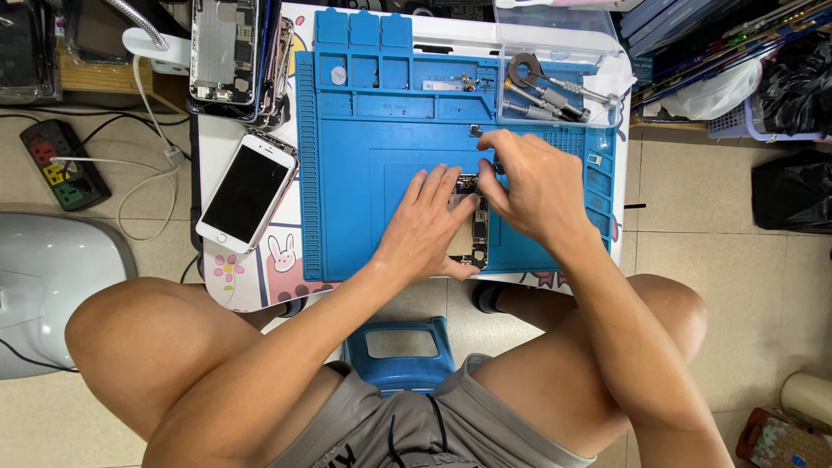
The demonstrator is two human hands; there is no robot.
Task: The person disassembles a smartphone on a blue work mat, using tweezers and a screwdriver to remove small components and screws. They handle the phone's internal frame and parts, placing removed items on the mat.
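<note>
The opened phone body (475, 232) lay on the flat middle of the blue work mat (364, 173), mostly covered by the two hands. It looked light and thin, a stiff shell with exposed boards and small parts inside, so I judged it fragile where it was open and safest held by its long outer edges, flat against the mat. The left hand (426, 227) rested on it palm down, fingers spread and unclenched, pressing rather than gripping, with the thumb along the lower edge. The right hand (536, 189) hovered at the top end of the shell, its fingertips pinched together as if on something tiny; what lay between them, a screw or a tool tip, was too small to tell.

A small loose part (475, 130) lay on the mat just above the hands. At the mat's upper right sat a clear plastic box (598, 52) holding metal screwdrivers (546, 91) and a round tool. To the left, off the mat, a complete white phone (248, 191) with a dark screen lay tilted on the table (251, 286), whose white cover bore a cartoon rabbit and flower in pink and yellow. Above it stood a stack of bare phone housings (234, 52). On the tiled floor at far left was a black power strip (65, 165) with coloured switches; at far right, black plastic bags (793, 186).
</note>
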